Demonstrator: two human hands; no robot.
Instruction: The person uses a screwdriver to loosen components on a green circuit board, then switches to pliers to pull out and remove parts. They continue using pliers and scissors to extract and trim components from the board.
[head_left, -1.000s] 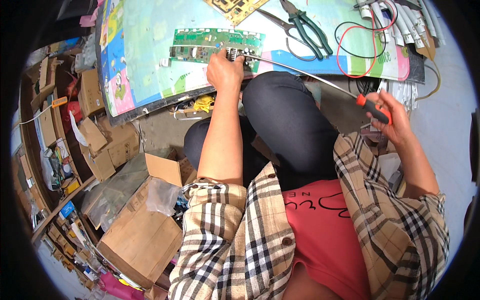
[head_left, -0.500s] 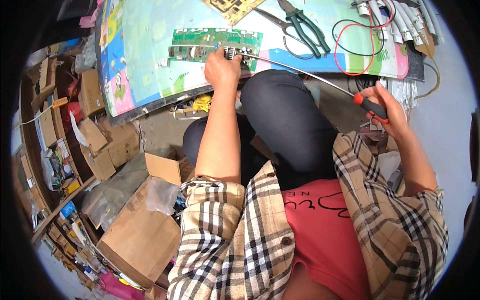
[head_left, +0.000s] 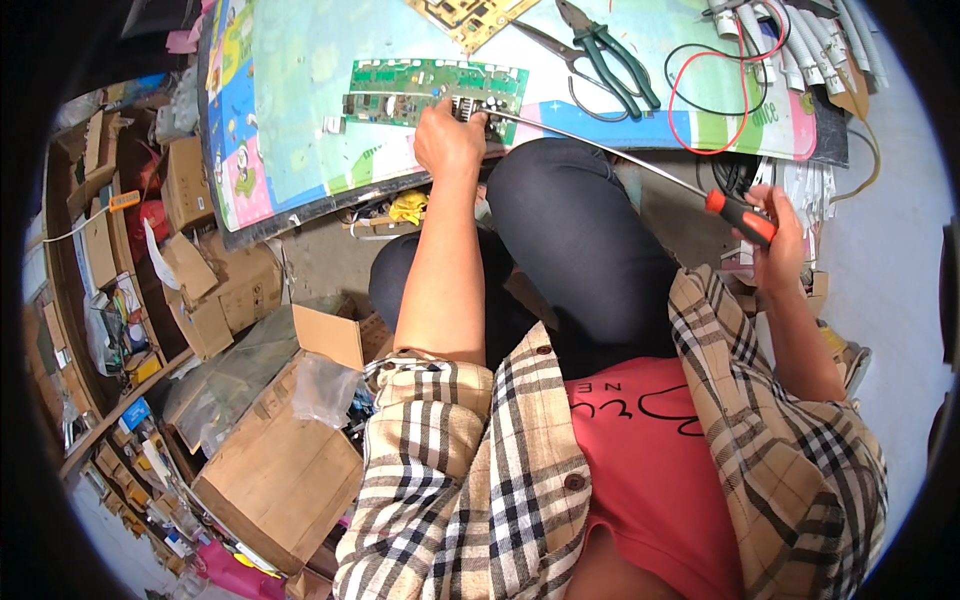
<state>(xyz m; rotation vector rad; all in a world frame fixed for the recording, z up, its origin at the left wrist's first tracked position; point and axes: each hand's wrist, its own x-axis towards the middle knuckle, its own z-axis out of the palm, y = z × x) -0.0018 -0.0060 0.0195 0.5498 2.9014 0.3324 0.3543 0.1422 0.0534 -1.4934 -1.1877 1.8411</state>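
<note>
A green circuit board [head_left: 395, 75] lies on the table near its front edge. My left hand [head_left: 449, 143] is closed on the board's near side, thumb and fingers on either side of a small finned metal part [head_left: 464, 107]. Out to the right, my right hand [head_left: 780, 237] grips the red and black handle of a long screwdriver [head_left: 640, 161]. Its shank slants up and left across the table edge above my knee. The tip reaches the board by my left thumb; exactly what it touches is too small to make out.
Green-handled pliers [head_left: 610, 65] and scissors [head_left: 570, 60] lie behind the board, with a yellowish circuit board [head_left: 465, 20] farther back. Red and black wires [head_left: 690, 85] loop at the right beside white tubes [head_left: 815, 55]. Cardboard boxes [head_left: 290, 465] crowd the floor at left.
My right hand has turned about the screwdriver handle, its forearm shifting inward and the fingers now pointing more upward. My left hand and the board keep their places, apart from a slight view shift.
</note>
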